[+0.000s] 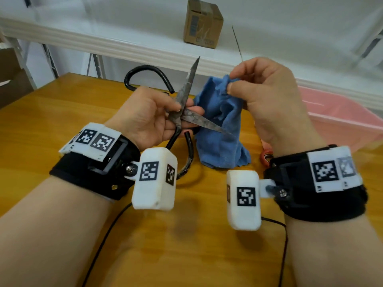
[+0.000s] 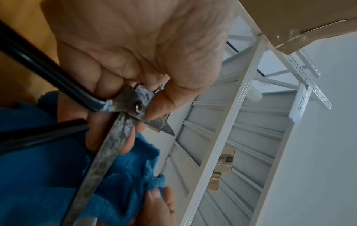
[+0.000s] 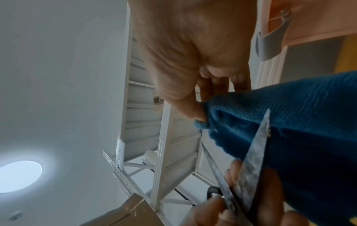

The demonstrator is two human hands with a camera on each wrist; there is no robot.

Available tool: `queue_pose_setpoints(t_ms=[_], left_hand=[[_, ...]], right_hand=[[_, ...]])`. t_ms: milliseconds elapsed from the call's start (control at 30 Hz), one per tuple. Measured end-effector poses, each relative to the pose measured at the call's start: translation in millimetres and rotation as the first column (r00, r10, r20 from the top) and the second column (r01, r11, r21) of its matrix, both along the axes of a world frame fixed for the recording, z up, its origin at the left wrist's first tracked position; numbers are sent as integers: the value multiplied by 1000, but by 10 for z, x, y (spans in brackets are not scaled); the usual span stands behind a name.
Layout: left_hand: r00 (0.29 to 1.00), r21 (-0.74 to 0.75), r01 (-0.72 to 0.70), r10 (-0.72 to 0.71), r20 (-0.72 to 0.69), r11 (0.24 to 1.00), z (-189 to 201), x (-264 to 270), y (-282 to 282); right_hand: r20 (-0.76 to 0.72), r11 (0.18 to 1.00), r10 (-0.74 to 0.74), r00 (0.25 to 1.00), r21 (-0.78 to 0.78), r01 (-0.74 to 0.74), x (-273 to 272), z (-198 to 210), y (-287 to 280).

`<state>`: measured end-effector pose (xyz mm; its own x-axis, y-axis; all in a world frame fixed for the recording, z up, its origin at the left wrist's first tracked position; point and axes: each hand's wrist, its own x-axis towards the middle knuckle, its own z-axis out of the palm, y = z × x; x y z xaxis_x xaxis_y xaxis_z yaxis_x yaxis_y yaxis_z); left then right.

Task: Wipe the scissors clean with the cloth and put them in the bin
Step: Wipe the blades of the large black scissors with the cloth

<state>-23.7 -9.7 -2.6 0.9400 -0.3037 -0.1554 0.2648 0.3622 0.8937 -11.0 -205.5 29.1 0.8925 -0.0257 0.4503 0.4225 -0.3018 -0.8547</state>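
The left hand [image 1: 145, 119] pinches the open scissors [image 1: 184, 104] at the pivot; the right hand [image 1: 269, 100] pinches the blue cloth [image 1: 219, 125] hanging beside the lower blade

I sit at a wooden table [image 1: 62, 112] with a warm yellow grain. Just beyond the table's far edge stands a white metal shelf rack [image 1: 107, 43], and a small cardboard box [image 1: 203, 23] sits on the rack's board. Behind the rack the wall [image 1: 290, 21] is plain white. Above the rack, a round ceiling light [image 3: 19, 175] glows pale.
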Motion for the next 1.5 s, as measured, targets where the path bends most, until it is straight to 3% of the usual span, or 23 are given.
queue_pose_setpoints(t_ms=[433,767,1100,1267,1433,1500], left_hand=[[992,31,-116,117,-42,993,-2,19,-91],[991,14,-106,107,-85,994,5,29,-89],[1000,-12,-18,18,-8,1000,-30,45,-102],[1000,5,-3,3,9,1000,-40,71,-93],[998,43,19,-22,54,999,-53,73,-100],[997,56,17,-22,73,998,-55,61,-127]], right_hand=[[-61,992,-49,997,-115,42,72,-126,90],[-16,929,-46,999,-369,37,33,-151,124],[32,909,25,999,-416,-10,-2,-173,196],[53,832,16,998,-555,16,-14,-106,177],[56,704,79,995,-710,-16,-44,-103,235],[72,714,90,993,-700,-14,-67,-135,265]])
